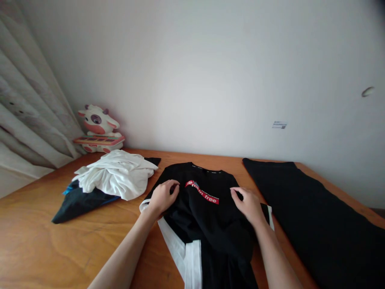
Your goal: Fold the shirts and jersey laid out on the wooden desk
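Observation:
A black T-shirt point(210, 220) with white side panels and a red printed strip lies rumpled on the wooden table, its collar toward the wall. On its left shoulder area, my left hand point(165, 195) is closed, thumb and index finger pinching the black fabric. My right hand point(247, 201) pinches the shirt's right side in the same way, near the white-edged sleeve. The lower part of the shirt is bunched and runs out of the bottom of the view.
A white crumpled garment point(118, 174) lies over a dark one point(81, 204) on the left. Behind them stands a cow-shaped toy keyboard point(100, 130). Long black cloth point(315, 216) is spread on the right of the wooden table point(99, 249). A curtain point(27, 104) hangs at far left.

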Demonstrator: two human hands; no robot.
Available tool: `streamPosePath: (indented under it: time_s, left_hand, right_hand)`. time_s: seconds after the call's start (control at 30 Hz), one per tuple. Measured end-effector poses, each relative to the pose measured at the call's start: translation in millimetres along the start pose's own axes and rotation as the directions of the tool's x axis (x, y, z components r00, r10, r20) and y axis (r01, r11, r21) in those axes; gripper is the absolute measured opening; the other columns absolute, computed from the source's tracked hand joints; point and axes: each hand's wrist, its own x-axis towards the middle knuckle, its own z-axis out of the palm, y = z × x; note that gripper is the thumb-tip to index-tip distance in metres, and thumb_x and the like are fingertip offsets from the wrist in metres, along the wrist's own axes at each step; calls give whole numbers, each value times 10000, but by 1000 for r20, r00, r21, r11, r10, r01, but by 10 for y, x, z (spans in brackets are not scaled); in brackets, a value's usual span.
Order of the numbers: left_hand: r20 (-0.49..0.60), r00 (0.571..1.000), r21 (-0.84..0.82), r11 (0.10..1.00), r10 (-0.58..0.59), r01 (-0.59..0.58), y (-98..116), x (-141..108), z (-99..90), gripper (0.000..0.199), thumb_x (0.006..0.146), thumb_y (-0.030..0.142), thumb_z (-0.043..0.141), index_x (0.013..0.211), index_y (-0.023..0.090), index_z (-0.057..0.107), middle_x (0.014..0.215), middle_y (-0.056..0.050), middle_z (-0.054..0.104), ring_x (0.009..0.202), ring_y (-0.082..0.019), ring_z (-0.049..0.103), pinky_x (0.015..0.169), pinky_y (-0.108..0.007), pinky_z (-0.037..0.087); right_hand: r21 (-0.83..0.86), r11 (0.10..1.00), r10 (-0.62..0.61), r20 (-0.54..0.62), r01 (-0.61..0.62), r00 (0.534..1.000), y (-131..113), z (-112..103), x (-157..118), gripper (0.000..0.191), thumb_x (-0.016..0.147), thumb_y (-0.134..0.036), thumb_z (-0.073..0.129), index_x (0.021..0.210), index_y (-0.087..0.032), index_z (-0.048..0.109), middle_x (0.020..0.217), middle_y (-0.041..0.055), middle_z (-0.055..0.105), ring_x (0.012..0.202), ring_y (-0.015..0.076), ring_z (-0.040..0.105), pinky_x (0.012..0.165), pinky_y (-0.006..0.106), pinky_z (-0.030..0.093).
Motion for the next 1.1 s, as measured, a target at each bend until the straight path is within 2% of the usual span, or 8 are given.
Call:
streamPosePath:
  time_s: [0.07, 0.17, 0.27, 0.33, 0.5, 0.67, 0.93, 1.1]
  left_hand:
    - [81, 996, 133, 991, -36, 25, 76, -53, 96, 361, 960, 399, 480, 1156, 187, 697, 1152, -119, 737, 1059, -277, 684, 972, -393, 506]
    - [74, 995, 308, 950, -69, 43, 110, -103, 255, 473, 964, 461, 489, 1311, 178, 641, 1416, -167, 604, 1304, -334, 556, 1104, -484, 409]
    - [87, 993, 396, 918, -82, 41, 29, -82, 368, 517, 972, 476, 471, 1403, 212, 577, 1533, -160, 489, 1425, -328, 437, 1181, -535, 297]
    - [96, 992, 409, 912, -77, 32, -49, -21, 399, 538, 973, 483, 465, 1438, 225, 546, 1558, -151, 457, 1450, -322, 405, 1194, -544, 269]
    - [115, 988, 409, 911, -99, 44, -165, 155, 390, 577, 962, 515, 476, 1462, 230, 523, 1579, -148, 421, 1464, -316, 384, 1193, -542, 264]
    - [138, 986, 401, 915, -94, 31, -181, 235, 368, 580, 961, 526, 477, 1463, 239, 524, 1582, -144, 416, 1469, -322, 374, 1198, -548, 250]
    - [134, 982, 415, 907, -135, 68, -220, 395, 409, 560, 966, 484, 466, 1459, 226, 527, 1583, -152, 411, 1475, -317, 364, 1193, -548, 256]
    - [104, 982, 415, 904, -155, 99, -220, 514, 468, 564, 963, 485, 458, 1451, 215, 536, 1582, -155, 417, 1457, -326, 389, 1186, -545, 266]
  right_hand:
    - [-100, 995, 5, 101, 6, 995, -16, 67, -34, 416, 940, -467, 451, 1111, -204, 724, 1170, 122, 735, 1118, 286, 667, 1014, 444, 482]
    - [-270, 963, 65, 209, -6, 976, -103, 198, -64, 548, 944, -523, 468, 1333, -172, 625, 1435, 166, 577, 1339, 322, 520, 1107, 506, 388]
    - [-395, 916, 175, 249, -65, 953, -183, 301, -30, 637, 975, -573, 384, 1474, -193, 493, 1585, 167, 393, 1471, 342, 337, 1148, 607, 272]
    - [-411, 910, 181, 273, -56, 945, -169, 316, 42, 639, 994, -570, 336, 1510, -208, 443, 1608, 156, 355, 1495, 326, 287, 1163, 622, 224]
    - [-384, 921, 83, 352, 63, 932, 113, 208, 311, 596, 1014, -553, 307, 1514, -252, 427, 1623, 105, 341, 1501, 287, 285, 1193, 638, 139]
    - [-371, 922, 44, 386, 112, 921, 334, 149, 512, 579, 1022, -537, 298, 1515, -260, 423, 1627, 100, 338, 1504, 281, 284, 1195, 612, 191]
    - [-364, 913, -38, 376, 185, 926, 413, 267, 734, 555, 1018, -506, 318, 1493, -255, 461, 1600, 104, 391, 1480, 292, 332, 1181, 592, 241]
    - [-462, 852, -140, 250, 246, 958, 295, 274, 878, 424, 999, -321, 379, 1303, -174, 636, 1441, 165, 555, 1389, 326, 423, 1176, 541, 232]
